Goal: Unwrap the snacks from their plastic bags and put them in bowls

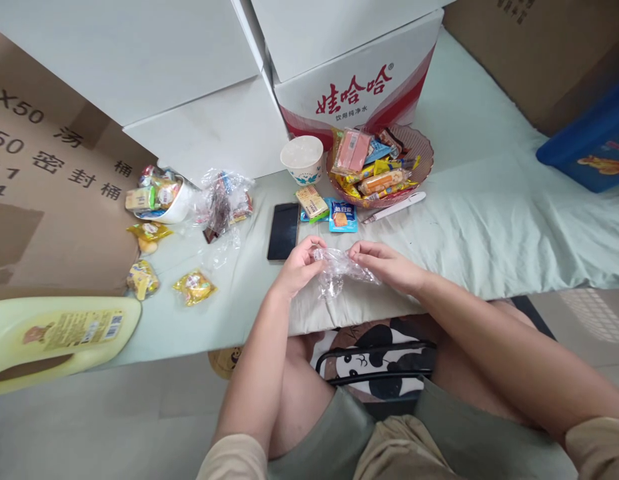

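A clear plastic bag (339,261) is stretched between the person's two hands, above the near edge of the pale green cloth (479,233). Its long axis runs left to right, roughly along that edge, and a crumpled part hangs toward the person's lap. Which end is its mouth cannot be told. The left hand (303,265) pinches one end between thumb and fingers, and the right hand (389,267) pinches the other; the hands are apart, with the bag spanning the gap.

Just beyond the left hand lies a dark phone (283,231), its long side pointing away from the person. Straight ahead of the bag, a blue packet (343,217) and a pale biscuit pack (312,202) lie side by side, standing between it and the paper cup (303,163) and pink bowl (424,172) behind. The bowl is heaped with wrapped snacks (384,180), and a slim white tool (397,207) lies slantwise along its near side. A white box (354,100) with red lettering closes off the back.

Well to the left, a loose see-through bag (224,200) with packets in it sits beside a full white tub (177,210). Nearer are a yellow packet (195,287), another small packet (143,279) and a pale yellow jug (19,313) by a cardboard box (54,173).
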`<state>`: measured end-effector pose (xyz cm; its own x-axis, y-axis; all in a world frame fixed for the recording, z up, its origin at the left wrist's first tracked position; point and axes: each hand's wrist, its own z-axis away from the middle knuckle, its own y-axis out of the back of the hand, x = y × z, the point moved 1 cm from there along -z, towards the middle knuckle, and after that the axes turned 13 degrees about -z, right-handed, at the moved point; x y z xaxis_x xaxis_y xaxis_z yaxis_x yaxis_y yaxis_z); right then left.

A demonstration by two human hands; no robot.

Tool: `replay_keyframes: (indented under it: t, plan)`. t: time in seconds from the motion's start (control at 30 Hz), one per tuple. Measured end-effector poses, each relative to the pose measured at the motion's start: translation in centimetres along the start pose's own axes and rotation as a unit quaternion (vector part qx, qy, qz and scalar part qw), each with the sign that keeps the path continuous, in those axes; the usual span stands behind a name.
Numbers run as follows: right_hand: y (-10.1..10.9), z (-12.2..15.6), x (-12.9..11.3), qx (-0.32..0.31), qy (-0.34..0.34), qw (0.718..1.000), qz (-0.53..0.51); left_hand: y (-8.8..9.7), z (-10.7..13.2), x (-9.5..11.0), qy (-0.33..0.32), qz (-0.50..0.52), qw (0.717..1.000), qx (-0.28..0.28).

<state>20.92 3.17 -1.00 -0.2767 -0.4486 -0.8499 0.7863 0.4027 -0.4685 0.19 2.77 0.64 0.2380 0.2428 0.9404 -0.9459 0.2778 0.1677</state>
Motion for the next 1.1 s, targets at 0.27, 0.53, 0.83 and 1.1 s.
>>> replay_keyframes:
  t: [0.27, 0.53, 0.83, 1.1]
  plan:
    - [0.2, -0.2, 0.0, -0.028, -0.013, 0.999, 0.03, -0.1, 0.0, -0.2, -0.012, -0.022, 0.999, -0.032]
    - [0.3, -0.2, -0.2, -0.005, 0.019, 0.993, 0.119, 0.8, -0.2, -0.6, -0.064, 0.005, 0.997, 0.034]
    - [-0.2, -0.4, 0.7, 0.014, 0.148, 0.964, 0.221, -1.2, 0.6, -0.8, -0.161, -0.212, 0.963, 0.031]
    - [0.3, -0.6, 0.5, 0.076, 0.212, 0.95, 0.218, -0.6, -0.9, -1.3, -0.069, -0.138, 0.985, 0.078]
